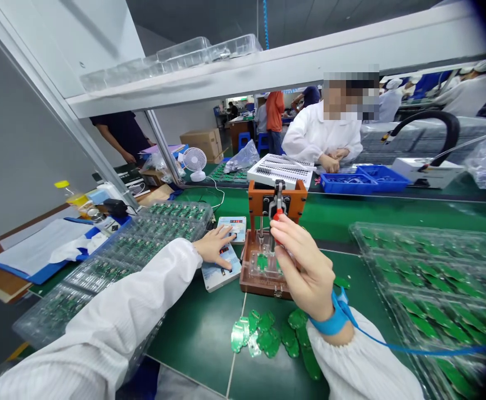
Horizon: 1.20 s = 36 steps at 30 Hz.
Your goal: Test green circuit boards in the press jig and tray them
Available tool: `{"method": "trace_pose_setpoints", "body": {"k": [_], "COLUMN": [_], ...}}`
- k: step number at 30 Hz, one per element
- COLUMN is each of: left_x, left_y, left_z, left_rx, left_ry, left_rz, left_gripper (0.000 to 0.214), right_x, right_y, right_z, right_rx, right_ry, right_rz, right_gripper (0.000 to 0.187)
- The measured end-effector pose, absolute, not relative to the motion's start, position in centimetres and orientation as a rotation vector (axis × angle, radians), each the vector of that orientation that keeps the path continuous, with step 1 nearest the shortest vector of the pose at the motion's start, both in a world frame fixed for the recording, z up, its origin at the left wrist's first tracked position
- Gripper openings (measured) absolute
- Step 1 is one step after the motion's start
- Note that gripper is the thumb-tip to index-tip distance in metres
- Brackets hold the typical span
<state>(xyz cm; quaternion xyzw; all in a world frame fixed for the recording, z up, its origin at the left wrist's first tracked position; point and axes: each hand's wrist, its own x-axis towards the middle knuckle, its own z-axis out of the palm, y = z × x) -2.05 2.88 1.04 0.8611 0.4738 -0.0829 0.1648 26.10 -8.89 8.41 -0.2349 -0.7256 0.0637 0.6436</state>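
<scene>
A brown test fixture (263, 278) stands on the green bench, with a small green circuit board (262, 261) seated in its clear bed. My right hand (305, 266) is closed round the red-tipped clamp lever (277, 206) at the fixture's top. A blue wrist strap (330, 321) with a coiled cord is on that wrist. My left hand (215, 246) lies flat with fingers spread on a small white tester box (221, 269), fingertips near its red display. Several loose green boards (267, 336) lie in a pile in front of the fixture.
Clear trays of boards sit at the left (143, 244) and right (426, 278). A second white meter (233, 228) is behind my left hand. Across the bench a person in a white coat (326, 136) works near blue bins (359, 180). A small fan (195, 162) stands at the back.
</scene>
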Motion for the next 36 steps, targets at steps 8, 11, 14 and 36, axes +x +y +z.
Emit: {"method": "trace_pose_setpoints", "body": {"k": [8, 11, 14, 36], "left_x": [-1.5, -1.9, -3.0, -3.8], "left_y": [3.1, 3.0, 2.8, 2.8], "left_z": [0.6, 0.9, 1.1, 0.2], "left_rx": [2.428, 2.422, 2.386, 2.413], "left_ry": [1.329, 1.334, 1.368, 1.351], "left_rz": [-0.258, -0.219, -0.21, -0.321], "left_gripper": [0.126, 0.127, 0.131, 0.136], "right_x": [25.9, 25.9, 25.9, 25.8], "right_y": [-8.8, -8.8, -8.9, -8.7], "right_z": [8.2, 8.0, 8.0, 7.7], "right_rx": [-0.54, -0.539, -0.551, -0.551], "right_ry": [-1.623, -1.629, -1.638, -1.646], "right_rz": [0.119, 0.117, 0.113, 0.064], "right_gripper": [0.063, 0.065, 0.066, 0.066]}}
